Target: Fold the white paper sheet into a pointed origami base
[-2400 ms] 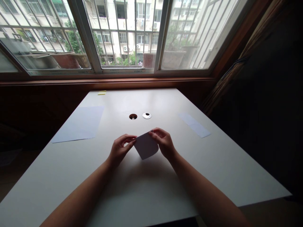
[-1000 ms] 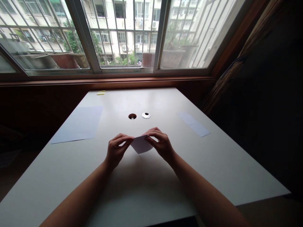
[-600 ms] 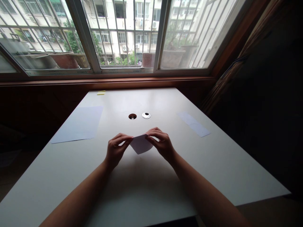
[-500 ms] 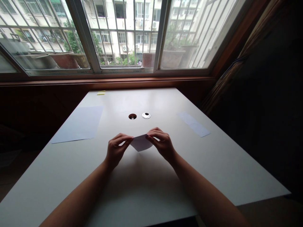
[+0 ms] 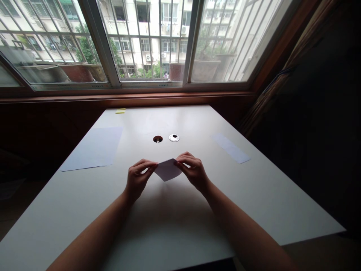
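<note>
A small piece of white paper [image 5: 168, 170] is held up between my two hands over the middle of the table, its lower corner pointing toward me. My left hand [image 5: 138, 176] pinches its left corner between thumb and fingers. On the other side, my right hand [image 5: 193, 170] pinches the upper right edge the same way. The fingertips cover both gripped corners, and whether the paper is folded double I cannot tell.
The white table [image 5: 84, 203] has a round cable hole [image 5: 158, 139] with a silver ring cover [image 5: 174, 138] beside it. Large paper sheets [image 5: 94, 148] lie left, a paper strip [image 5: 231, 148] right, and yellow sticky notes [image 5: 120, 111] at the far left edge. A barred window stands behind.
The paper's top edge has tilted up slightly toward my right hand. My left hand has shifted a touch to the left; both hands keep their pinch.
</note>
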Motion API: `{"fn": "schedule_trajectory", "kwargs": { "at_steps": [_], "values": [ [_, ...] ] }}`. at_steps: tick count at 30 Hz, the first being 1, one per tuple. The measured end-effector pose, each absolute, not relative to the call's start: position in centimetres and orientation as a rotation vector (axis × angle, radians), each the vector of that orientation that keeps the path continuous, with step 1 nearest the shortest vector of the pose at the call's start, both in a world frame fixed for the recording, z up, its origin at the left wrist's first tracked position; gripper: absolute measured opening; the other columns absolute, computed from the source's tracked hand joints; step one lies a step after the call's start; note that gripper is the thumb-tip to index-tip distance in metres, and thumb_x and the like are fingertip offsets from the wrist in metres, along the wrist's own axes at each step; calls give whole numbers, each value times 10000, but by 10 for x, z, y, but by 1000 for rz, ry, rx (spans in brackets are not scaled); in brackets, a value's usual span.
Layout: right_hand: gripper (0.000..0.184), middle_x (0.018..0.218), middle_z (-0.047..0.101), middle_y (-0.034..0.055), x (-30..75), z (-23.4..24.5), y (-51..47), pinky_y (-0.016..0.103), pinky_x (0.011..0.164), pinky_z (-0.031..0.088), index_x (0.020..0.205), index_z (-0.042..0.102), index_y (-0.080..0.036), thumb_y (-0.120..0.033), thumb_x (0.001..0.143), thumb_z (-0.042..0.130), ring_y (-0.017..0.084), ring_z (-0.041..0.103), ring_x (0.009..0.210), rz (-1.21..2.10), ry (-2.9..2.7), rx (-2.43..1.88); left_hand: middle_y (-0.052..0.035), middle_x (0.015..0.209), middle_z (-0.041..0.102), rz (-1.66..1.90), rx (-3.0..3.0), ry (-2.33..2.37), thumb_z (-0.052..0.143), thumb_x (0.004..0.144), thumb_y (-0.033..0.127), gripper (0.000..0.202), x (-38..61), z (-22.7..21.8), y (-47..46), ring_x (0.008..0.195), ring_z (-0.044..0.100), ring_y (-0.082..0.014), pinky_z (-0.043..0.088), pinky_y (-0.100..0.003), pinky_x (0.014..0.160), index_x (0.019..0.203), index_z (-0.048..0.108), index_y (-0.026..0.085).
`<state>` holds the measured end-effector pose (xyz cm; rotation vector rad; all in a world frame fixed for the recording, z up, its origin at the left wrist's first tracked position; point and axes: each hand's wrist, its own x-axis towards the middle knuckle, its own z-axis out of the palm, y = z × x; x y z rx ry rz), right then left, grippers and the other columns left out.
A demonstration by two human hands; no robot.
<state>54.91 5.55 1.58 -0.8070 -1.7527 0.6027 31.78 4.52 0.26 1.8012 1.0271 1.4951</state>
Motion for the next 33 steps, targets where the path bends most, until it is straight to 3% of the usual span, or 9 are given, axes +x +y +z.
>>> {"fn": "schedule_trajectory", "kwargs": {
  "at_steps": [6,12,29,33],
  "values": [
    [106,904,721,60,550,15,58,393,790,527,947,730,-249,-291,906,642,225,624,891,661,-1756,-819,-64,867,704,1521,1715,1047,716,838,259,98,317,1,47,807,646,-197,504,-305,701,896,778,211],
    [120,824,712,61,552,14,59,388,767,523,860,729,-238,-293,909,635,227,618,858,614,-1763,-832,-65,870,701,1505,1689,1060,713,839,261,101,316,-1,48,810,643,-198,495,-309,708,894,776,206],
    [127,903,716,62,556,9,63,374,789,515,939,728,-237,-333,891,660,219,631,881,625,-1782,-876,-59,856,694,1549,1588,1090,723,826,293,120,315,-1,49,803,629,-190,486,-293,692,872,774,194],
    [153,832,708,60,557,7,64,369,766,509,869,730,-232,-343,908,633,218,627,840,627,-1791,-891,-62,861,694,1555,1564,1094,725,823,301,128,315,-4,51,813,631,-196,487,-298,696,873,774,194]
  ]
}}
